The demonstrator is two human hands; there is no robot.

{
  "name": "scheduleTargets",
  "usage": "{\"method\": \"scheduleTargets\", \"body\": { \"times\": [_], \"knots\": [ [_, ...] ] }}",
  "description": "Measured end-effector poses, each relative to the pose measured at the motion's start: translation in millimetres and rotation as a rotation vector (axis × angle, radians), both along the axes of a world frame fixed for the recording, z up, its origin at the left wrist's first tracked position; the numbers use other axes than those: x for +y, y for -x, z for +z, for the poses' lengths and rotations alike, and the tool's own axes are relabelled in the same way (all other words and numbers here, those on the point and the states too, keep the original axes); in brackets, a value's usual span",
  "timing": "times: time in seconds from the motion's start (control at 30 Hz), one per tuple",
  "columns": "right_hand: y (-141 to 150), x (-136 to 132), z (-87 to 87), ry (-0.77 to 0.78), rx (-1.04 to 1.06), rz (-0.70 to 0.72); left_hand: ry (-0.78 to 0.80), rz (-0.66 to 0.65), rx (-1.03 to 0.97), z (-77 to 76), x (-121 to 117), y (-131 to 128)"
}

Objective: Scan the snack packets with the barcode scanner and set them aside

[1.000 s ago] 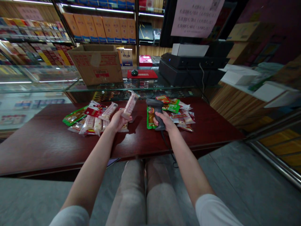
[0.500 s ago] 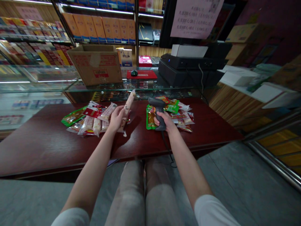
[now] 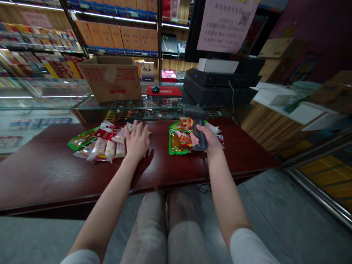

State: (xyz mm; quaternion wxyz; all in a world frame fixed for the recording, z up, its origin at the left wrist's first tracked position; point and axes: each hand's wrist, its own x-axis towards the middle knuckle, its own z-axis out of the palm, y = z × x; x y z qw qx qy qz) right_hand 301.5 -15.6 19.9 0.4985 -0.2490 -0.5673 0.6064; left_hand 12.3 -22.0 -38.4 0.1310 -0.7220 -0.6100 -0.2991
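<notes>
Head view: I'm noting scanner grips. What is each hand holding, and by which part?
The right hand grips the barcode scanner by its handle. The left hand holds nothing; it lies flat on the snack packets.

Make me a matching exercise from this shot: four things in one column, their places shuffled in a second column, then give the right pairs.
Things:
1. barcode scanner
2. cardboard box
3. computer mouse
4. left hand

Places:
A. on a red mat
B. on the snack packets
C. gripped in the right hand
D. on the glass counter

Pairs: 1-C, 2-D, 3-A, 4-B.
</notes>
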Motion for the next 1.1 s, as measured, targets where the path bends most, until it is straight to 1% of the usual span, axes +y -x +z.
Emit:
{"method": "scheduleTargets", "body": {
  "times": [0.03,0.07,0.1,0.17,0.27,0.4,0.47,0.5,0.53,0.6,0.63,0.73,0.8,0.87,0.93,1.0,1.1],
  "knots": [
    [-5,2,4.4,-0.015,-0.027,-0.025,0.055,-0.056,0.054,-3.5,1,-4],
    [-9,5,7.6,-0.022,-0.061,-0.054,0.116,-0.072,0.097,-6.8,2,-7],
    [-14,10,9.1,-0.022,-0.099,-0.088,0.171,-0.05,0.124,-9.6,3,-9],
    [-24,20,7.0,-0.011,-0.152,-0.166,0.246,0.052,0.144,-13.1,4,-10],
    [-37,35,-7.8,0.023,-0.138,-0.227,0.315,0.169,0.184,-11.5,6,-4],
    [-50,43,-34.0,0.079,0.019,-0.203,0.422,0.297,0.227,-1.5,13,7],
    [-54,44,-43.1,0.084,0.098,-0.207,0.446,0.331,0.236,3.8,16,7],
    [-55,44,-46.0,0.086,0.121,-0.208,0.425,0.306,0.252,6.2,18,3],
    [-56,45,-48.0,0.089,0.134,-0.206,0.381,0.251,0.272,8.4,20,-3],
    [-58,45,-49.2,0.096,0.142,-0.197,0.278,0.073,0.292,12.1,25,-22],
    [-58,45,-48.9,0.099,0.143,-0.19,0.256,-0.028,0.277,13.6,28,-35],
    [-59,43,-46.8,0.099,0.152,-0.183,0.321,-0.305,0.182,17.0,42,-80],
    [-60,41,-45.4,0.091,0.154,-0.194,0.317,-0.416,0.174,19.0,54,-106],
    [-61,38,-44.5,0.079,0.138,-0.219,0.346,-0.451,0.179,21.1,65,-122],
    [-63,36,-44.0,0.069,0.111,-0.246,0.404,-0.444,0.192,22.9,74,-129],
    [-63,35,-43.5,0.063,0.095,-0.26,0.42,-0.439,0.205,23.8,80,-126],
    [-62,33,-41.8,0.052,0.091,-0.252,0.351,-0.471,0.139,24.1,84,-113]
  ]
}}
